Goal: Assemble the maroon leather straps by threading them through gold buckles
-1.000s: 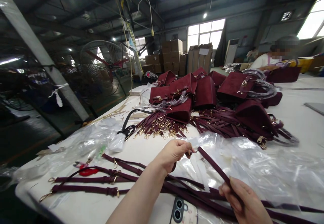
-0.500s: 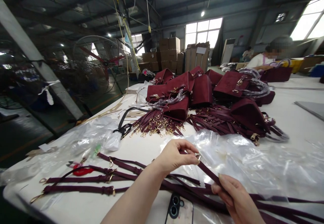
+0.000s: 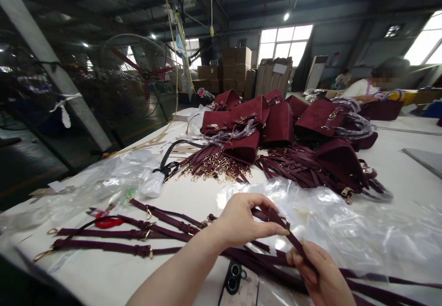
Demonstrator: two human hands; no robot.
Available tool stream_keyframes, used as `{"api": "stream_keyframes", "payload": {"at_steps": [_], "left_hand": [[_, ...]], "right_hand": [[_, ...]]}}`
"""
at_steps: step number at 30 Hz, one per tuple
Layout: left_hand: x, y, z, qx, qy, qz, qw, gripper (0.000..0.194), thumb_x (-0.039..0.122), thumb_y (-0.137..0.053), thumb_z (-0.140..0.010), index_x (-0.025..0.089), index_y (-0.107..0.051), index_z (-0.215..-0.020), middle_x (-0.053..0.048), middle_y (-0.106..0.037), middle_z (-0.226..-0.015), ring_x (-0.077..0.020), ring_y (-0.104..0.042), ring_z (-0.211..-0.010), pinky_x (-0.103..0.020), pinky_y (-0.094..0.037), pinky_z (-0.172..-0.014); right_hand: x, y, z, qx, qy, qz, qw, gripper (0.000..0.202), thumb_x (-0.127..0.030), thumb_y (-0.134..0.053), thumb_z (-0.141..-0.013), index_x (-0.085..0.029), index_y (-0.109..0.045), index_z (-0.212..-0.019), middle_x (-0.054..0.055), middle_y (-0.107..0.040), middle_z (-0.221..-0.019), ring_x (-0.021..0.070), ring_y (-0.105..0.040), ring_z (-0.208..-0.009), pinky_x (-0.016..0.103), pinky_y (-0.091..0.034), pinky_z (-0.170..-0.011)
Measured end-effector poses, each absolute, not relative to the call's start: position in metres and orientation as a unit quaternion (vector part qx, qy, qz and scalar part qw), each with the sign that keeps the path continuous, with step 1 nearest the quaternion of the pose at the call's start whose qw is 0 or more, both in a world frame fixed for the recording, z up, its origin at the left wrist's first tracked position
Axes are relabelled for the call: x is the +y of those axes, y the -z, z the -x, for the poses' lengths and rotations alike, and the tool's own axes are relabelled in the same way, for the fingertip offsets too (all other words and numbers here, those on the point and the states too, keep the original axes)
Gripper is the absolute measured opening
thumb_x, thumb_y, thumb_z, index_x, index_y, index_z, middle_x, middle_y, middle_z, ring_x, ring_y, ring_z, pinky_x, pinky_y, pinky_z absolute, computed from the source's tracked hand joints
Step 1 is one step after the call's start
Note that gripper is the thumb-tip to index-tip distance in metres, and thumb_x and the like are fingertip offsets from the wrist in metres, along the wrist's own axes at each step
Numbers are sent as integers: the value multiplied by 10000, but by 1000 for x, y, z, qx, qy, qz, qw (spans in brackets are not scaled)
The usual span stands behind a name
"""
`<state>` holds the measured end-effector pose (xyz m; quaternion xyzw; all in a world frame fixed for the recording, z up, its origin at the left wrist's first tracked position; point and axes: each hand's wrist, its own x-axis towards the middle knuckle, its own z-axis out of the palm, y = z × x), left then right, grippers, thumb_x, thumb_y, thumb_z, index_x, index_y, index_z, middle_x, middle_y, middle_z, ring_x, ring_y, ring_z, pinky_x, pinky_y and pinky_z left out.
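Observation:
Burgundy straps with gold hardware are spread along the near side of the table. My left hand (image 3: 247,220) pinches one bag strap (image 3: 294,240) close to its small gold buckle (image 3: 287,224). Lower right, my right hand (image 3: 319,267) grips the same strap between thumb and fingers, so a short length runs between the two hands. Other straps (image 3: 103,245) with gold clasps lie flat to the left, and more pass beneath my hands. A phone (image 3: 240,285) with a patterned case rests on the table below my left wrist.
Burgundy handbags (image 3: 276,124) are heaped across the table, beside a bundle of straps with gold clips (image 3: 216,167). Clear plastic bags (image 3: 331,218) spread to the right and left. Red-handled cutters (image 3: 107,220) lie at left. Another person (image 3: 362,87) sits at the far right.
The camera view has shifted slightly. My left hand has moved a little right and down with the buckle, nearer my right hand, and the strap now loops up beside the left fingers.

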<state>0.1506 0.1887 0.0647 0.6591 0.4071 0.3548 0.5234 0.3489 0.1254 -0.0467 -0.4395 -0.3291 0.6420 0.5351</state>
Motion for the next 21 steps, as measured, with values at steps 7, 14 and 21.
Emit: {"api": "stream_keyframes", "payload": {"at_steps": [7,14,21], "left_hand": [[185,-43,-170,353,-274,-766,462,220,384,-739,-780,196,-767,-891,-56,-752,-885,-205,-679,-824,-259,-500,-716],[178,-29,-189,422,-220,-798,369,211,379,-692,-793,226,-757,-923,-50,-756,-917,-233,-684,-789,-276,-484,-663],[175,-15,-199,465,-179,-791,354,287,373,-687,-741,216,-726,-978,-47,-751,-856,-256,-692,-817,-310,-506,-705]], "right_hand": [[126,46,-346,-382,-593,460,539,462,-585,-667,-807,-150,-662,-650,-26,-433,-509,78,-285,-481,238,-312,-499],[121,33,-343,-587,-241,526,565,521,-511,-597,-872,-229,-564,-1309,116,-561,-1294,301,-531,-1169,430,-414,-994],[117,30,-338,-619,-93,531,572,125,-232,-560,-925,-220,-630,-1027,70,-619,-1083,229,-588,-1033,396,-455,-902]]}}
